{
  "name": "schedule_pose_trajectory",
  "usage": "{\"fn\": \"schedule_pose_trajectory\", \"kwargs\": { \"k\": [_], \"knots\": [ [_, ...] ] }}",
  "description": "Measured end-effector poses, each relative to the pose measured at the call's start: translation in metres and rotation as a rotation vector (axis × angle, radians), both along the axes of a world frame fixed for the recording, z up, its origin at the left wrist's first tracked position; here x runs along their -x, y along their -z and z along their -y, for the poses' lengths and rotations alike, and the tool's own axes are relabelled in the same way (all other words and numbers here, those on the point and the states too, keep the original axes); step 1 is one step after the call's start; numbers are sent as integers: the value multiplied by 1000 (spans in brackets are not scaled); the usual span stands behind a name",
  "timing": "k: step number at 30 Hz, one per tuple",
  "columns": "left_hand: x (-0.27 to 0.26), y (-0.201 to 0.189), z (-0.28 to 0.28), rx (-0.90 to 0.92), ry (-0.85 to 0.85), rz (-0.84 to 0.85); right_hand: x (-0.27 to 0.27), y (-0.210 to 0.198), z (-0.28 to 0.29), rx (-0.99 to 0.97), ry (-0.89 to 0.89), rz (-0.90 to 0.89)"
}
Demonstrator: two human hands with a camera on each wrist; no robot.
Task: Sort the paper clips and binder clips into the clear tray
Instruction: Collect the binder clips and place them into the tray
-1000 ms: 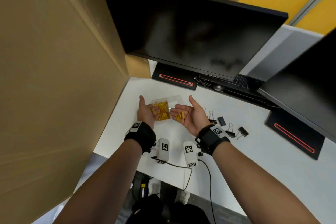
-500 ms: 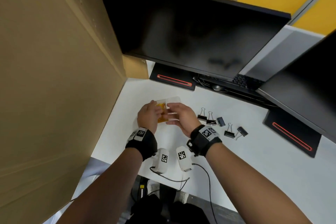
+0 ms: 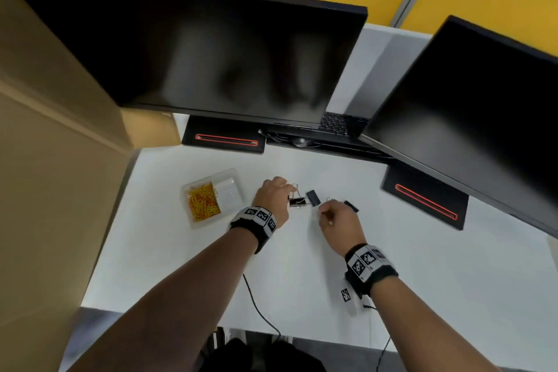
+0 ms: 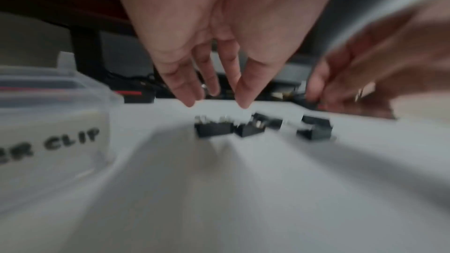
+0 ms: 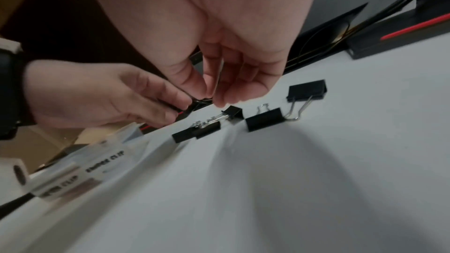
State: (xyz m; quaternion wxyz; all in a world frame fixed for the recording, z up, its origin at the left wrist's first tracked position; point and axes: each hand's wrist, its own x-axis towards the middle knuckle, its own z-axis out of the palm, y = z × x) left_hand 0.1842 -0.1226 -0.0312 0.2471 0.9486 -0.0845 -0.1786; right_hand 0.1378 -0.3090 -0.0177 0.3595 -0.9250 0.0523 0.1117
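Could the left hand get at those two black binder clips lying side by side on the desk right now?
Probably yes: the left hand hangs over the two binder clips, fingers pointing down, nothing between them.

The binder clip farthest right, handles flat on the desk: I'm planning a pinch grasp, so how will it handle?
Probably rigid: the binder clip has a boxy black body that keeps its shape. Its wire handles look thin and may pivot if pinched. Flat-sided on the white desk, it should slide, not roll.
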Motion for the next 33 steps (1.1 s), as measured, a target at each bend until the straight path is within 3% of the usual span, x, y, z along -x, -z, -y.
{"fn": "schedule_pose_trajectory", "kwargs": {
  "k": [4, 11, 15, 18, 20, 25, 29, 33],
  "knots": [
    [4, 21, -2, -107, -2, 26, -31, 8, -4, 221, -162, 33],
    [25, 30, -9, -13, -136, 70, -52, 28, -19, 506, -414, -58],
    [32, 25, -8, 44, -186, 42, -46, 32, -14, 457, -370, 2],
    [39, 14, -7, 104, -239, 52, -44, 27, -12, 279, -273, 107],
    [47, 0, -8, 131, -239, 92, -43, 24, -18, 177, -323, 123],
    [53, -38, -39, 165, -284, 181, -38, 29, -38, 294, -628, 80],
    [36, -51, -87, 134, -419, 203, -35, 33, -39, 313, -606, 71],
    [18, -47, -112, 49, -476, 68, -34, 26, -40, 224, -487, 65]
  ]
}}
